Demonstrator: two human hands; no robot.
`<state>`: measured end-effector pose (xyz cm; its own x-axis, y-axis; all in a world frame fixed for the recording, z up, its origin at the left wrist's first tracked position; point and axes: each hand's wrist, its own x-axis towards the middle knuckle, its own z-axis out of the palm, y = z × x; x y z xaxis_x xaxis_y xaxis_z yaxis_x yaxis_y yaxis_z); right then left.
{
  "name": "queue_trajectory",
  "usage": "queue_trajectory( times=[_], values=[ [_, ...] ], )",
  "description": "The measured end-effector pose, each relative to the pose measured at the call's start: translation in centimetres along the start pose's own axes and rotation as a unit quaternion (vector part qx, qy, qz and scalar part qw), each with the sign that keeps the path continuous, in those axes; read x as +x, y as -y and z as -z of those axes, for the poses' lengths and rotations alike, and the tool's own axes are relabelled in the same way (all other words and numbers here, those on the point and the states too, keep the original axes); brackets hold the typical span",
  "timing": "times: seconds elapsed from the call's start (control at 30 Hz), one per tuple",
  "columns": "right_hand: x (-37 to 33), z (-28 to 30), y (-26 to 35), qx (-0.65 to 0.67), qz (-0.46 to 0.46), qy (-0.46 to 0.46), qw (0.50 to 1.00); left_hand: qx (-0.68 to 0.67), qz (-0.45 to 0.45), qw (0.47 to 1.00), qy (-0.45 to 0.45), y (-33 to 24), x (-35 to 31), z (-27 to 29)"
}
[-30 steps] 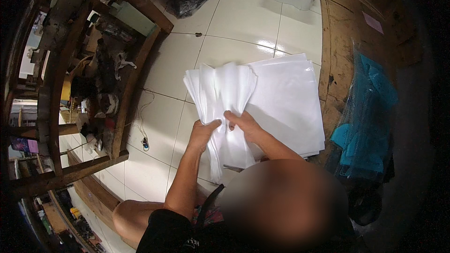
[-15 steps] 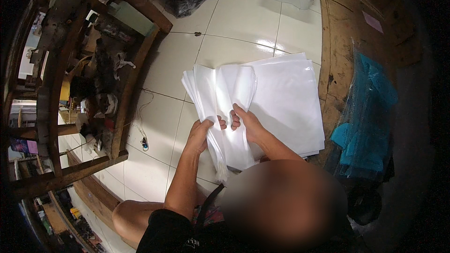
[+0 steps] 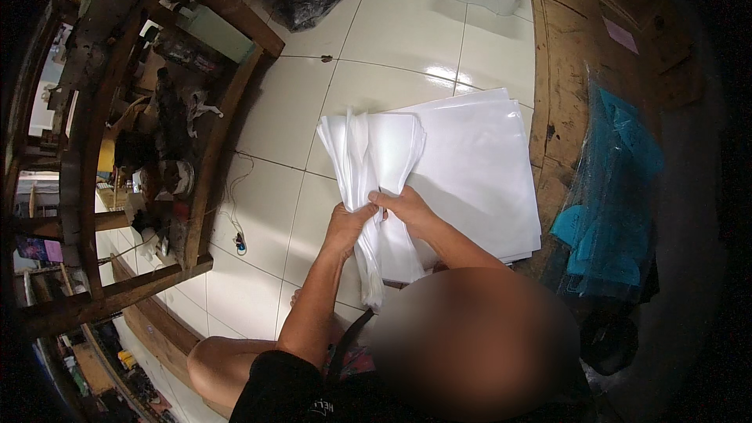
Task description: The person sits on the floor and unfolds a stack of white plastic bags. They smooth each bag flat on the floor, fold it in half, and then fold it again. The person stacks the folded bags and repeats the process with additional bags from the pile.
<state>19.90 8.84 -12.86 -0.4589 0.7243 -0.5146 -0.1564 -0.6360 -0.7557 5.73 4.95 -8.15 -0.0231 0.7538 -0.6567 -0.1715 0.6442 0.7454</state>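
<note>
Hands (image 3: 380, 219) on plastic bags (image 3: 368, 164), floor-stack (image 3: 478, 164) beside

One camera only, worn on the person's head, looking steeply down over the forearms at a white tiled floor (image 3: 392, 39). It sits close above the hands; its wide lens bends the wooden shelf frame (image 3: 211, 188) at the left rim and darkens the corners. No second view shares the scene.
</note>
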Motion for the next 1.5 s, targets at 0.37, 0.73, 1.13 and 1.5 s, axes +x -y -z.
queue_trajectory(
  times=[0.37,0.73,1.13,1.5],
  values=[
    [-0.1,-0.4,0.1,0.033,-0.007,-0.037,0.999,0.049,-0.013,0.998,-0.029,-0.8,-0.4,-0.9],
    [-0.8,-1.0,1.2,0.049,0.028,0.006,0.998,0.051,-0.002,0.999,-0.018,-1.5,-0.6,-0.3],
    [0.4,1.6,-0.7,0.153,-0.063,-0.012,0.986,-0.047,0.026,0.999,0.007,-1.2,-0.3,1.1],
    [0.2,0.1,-0.9,0.110,-0.008,-0.068,0.992,-0.016,0.005,1.000,-0.023,-1.2,-0.7,-0.8]
  ],
)
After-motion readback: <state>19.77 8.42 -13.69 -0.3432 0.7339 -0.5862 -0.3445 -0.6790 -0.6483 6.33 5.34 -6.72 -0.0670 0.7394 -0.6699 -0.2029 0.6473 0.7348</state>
